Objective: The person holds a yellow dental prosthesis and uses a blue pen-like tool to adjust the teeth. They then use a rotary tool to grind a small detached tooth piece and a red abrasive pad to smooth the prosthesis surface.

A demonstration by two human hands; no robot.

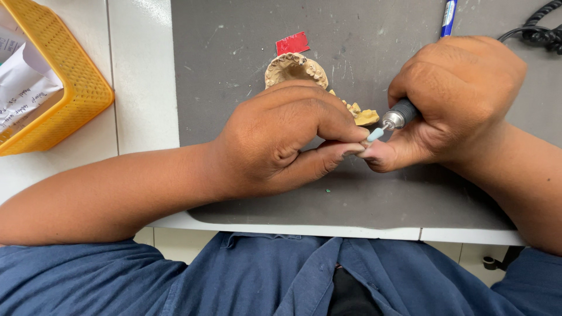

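Handpiece (400, 115), a grey rotary tool with a pale blue tip (375, 135), sits gripped in the right hand (456, 99), fingers wrapped closed around its body, the tip angled down and left over the grey mat (363, 199). That tip meets the pinched thumb and forefinger of the left hand (281, 140), which are closed on something too small and hidden to make out; both thumbs touch just below the tip. Behind the left hand lie tan dental casts (293, 68), one arch showing above the knuckles and another piece peeking out beside the handpiece. A red tag (293, 43) lies just beyond the casts. A blue pen (449, 14) and a black coiled cord (541, 26) lie at the mat's far right, a yellow basket (76, 82) with papers at far left.
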